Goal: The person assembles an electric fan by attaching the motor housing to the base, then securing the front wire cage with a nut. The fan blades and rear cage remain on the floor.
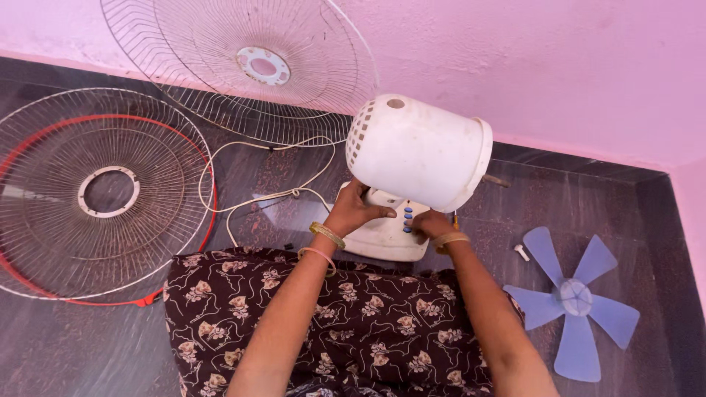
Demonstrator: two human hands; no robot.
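Observation:
A white fan motor housing (419, 151) stands on its white base (386, 237), tilted with its vented back toward me. My left hand (353, 209) grips the neck just under the housing. On the base, beside the blue buttons (407, 218), rests my right hand (430, 224) with its fingers curled; a thin tool seems to poke out beside it, too hidden to name. Both wrists wear bangles.
A wire fan guard with a red rim (103, 195) lies flat on the dark floor at left. A second guard (243, 70) leans against the pink wall. Blue fan blades (573, 301) and a small white part (521, 252) lie at right. A white cord (257, 195) loops behind. Patterned cloth (331, 323) covers my lap.

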